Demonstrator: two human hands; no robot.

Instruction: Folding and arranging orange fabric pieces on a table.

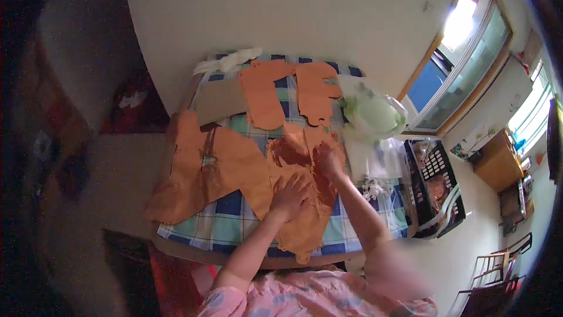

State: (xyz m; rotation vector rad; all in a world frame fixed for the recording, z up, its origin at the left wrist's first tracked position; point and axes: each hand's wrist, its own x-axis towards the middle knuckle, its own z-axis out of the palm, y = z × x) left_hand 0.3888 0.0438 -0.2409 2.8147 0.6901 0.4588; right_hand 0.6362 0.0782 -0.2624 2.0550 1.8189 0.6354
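Note:
A large flat orange piece with shiny copper foil areas (290, 152) lies in front of me on the table; its exact kind I cannot make out. My left hand (291, 197) rests on its near part, palm down with fingers spread. Farther up and to the right, my right hand (329, 160) has its fingers bent down onto the copper-coloured fold, gripping there. Another wide orange piece (231, 153) with dark shiny streaks spreads out to the left. At the far side lie two more orange cut-out shapes (262, 94), the right one (315, 95) with a notched edge.
A plaid cloth (231, 207) covers the table. Clear plastic bags, one with something pale green (375, 115), lie on its right side, with small white pieces (375, 188) nearer. A black crate (431, 162) stands to the right. White fabric (229, 61) and a tan board (220, 101) lie far left.

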